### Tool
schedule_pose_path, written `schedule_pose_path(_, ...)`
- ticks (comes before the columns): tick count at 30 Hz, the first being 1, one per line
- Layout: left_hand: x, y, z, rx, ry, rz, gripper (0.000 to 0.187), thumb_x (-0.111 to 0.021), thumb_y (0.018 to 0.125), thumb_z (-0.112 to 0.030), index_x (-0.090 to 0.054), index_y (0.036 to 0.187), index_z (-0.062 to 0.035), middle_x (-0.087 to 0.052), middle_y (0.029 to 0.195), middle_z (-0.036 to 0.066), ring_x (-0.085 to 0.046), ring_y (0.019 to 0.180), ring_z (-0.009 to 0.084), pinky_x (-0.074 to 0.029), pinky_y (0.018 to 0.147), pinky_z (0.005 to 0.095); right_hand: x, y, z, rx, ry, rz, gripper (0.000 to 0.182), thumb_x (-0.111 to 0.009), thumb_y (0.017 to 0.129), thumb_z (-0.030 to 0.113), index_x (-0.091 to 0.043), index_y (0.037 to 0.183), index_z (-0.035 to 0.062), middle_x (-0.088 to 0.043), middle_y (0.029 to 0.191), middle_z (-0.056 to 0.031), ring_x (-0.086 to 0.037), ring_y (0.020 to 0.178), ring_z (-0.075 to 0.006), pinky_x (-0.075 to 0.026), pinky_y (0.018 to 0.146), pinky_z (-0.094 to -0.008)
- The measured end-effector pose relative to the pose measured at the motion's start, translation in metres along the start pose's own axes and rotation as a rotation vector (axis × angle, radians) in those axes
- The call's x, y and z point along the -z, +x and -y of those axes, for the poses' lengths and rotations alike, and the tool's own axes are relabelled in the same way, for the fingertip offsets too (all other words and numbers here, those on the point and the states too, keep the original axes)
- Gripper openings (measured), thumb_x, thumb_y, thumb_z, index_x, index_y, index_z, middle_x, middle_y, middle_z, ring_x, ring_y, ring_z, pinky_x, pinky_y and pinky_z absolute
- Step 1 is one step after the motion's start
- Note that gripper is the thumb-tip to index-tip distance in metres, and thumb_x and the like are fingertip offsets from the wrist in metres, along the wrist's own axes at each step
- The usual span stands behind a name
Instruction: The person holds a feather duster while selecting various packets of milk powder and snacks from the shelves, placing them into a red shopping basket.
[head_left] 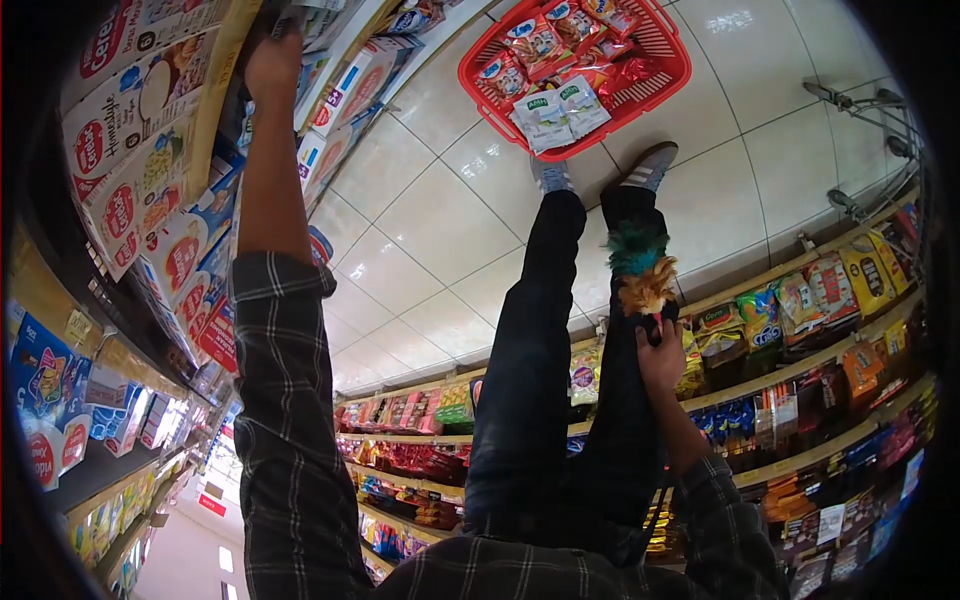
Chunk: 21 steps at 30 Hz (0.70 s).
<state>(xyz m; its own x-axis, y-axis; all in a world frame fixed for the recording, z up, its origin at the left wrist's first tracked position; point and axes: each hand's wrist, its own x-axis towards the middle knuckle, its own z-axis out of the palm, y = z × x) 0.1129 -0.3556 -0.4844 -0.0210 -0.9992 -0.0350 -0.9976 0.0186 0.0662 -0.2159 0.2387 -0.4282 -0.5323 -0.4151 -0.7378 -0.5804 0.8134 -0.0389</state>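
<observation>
Obs.: your right hand point(660, 358) is clenched round the handle of a teal-and-tan feather duster point(640, 268), held against your dark trouser leg.
Your left hand point(272, 62) reaches up among the white-and-red cereal boxes point(140, 150) on the shelf; whether it grips one you cannot tell. Ahead of your grey shoes point(648, 166), a red plastic basket point(668, 72) of snack packets stands on the white tiled floor point(440, 220).

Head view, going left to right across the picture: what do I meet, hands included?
Shelf of boxed goods → hand reaching into that shelf → red basket of snack packets on the floor, with the other hand gripping a feather duster below it → shelves of snack packets.
</observation>
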Motion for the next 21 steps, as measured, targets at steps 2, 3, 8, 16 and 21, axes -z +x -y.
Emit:
schedule_pose_path(2, 0.009, -0.021, -0.015, 0.051, 0.017, -0.075, 0.048, -0.057, 0.086, -0.044, -0.067, 0.109, -0.0027, -0.061, 0.117, 0.028, -0.058, 0.11, 0.0414, -0.046, 0.092, 0.046, -0.001, 0.001, -0.003, -0.014, 0.006, 0.019, 0.035, -0.07, 0.079, 0.036, -0.054, 0.087, 0.0057, -0.056, 0.097, -0.0145, -0.062, 0.08, -0.042, -0.048, 0.065, -0.0523)
schedule_pose_path(3, 0.008, -0.028, -0.018, 0.033, 0.033, -0.152, 0.045, -0.062, 0.083, -0.039, -0.068, 0.098, 0.0034, -0.063, 0.112, 0.028, -0.06, 0.103, 0.0422, -0.047, 0.087, 0.0464, -0.001, 0.001, -0.002, -0.019, 0.01, 0.031, 0.035, -0.07, 0.079, 0.036, -0.054, 0.087, 0.0059, -0.056, 0.097, -0.0143, -0.062, 0.08, -0.042, -0.048, 0.065, -0.0522)
schedule_pose_path(8, -0.026, -0.044, -0.03, -0.488, -0.039, -0.239, 0.047, -0.061, 0.083, -0.041, -0.068, 0.098, 0.0026, -0.066, 0.1, 0.025, -0.064, 0.094, 0.04, -0.05, 0.084, 0.0473, -0.001, 0.002, -0.003, -0.03, 0.022, 0.046, 0.034, -0.07, 0.079, 0.035, -0.054, 0.085, 0.0061, -0.056, 0.096, -0.0142, -0.061, 0.078, -0.0419, -0.048, 0.065, -0.0519)
schedule_pose_path(16, -0.029, -0.013, -0.035, -0.187, 0.12, 0.201, 0.076, -0.054, 0.078, -0.066, -0.066, 0.117, -0.0019, -0.066, 0.109, 0.027, -0.063, 0.105, 0.0411, -0.049, 0.092, 0.0443, 0.003, 0.004, -0.001, -0.071, 0.048, 0.056, 0.032, -0.07, 0.078, 0.033, -0.054, 0.084, 0.0058, -0.056, 0.094, -0.0147, -0.061, 0.079, -0.0416, -0.048, 0.066, -0.0513)
schedule_pose_path(21, -0.037, 0.013, -0.021, -0.225, 0.119, 0.352, 0.079, -0.055, 0.078, -0.066, -0.066, 0.116, 0.0026, -0.063, 0.115, 0.028, -0.06, 0.112, 0.0404, -0.045, 0.098, 0.0427, -0.001, 0.005, -0.009, -0.053, 0.07, 0.049, 0.031, -0.07, 0.079, 0.033, -0.054, 0.084, 0.0061, -0.056, 0.095, -0.0148, -0.061, 0.079, -0.0419, -0.048, 0.065, -0.0516)
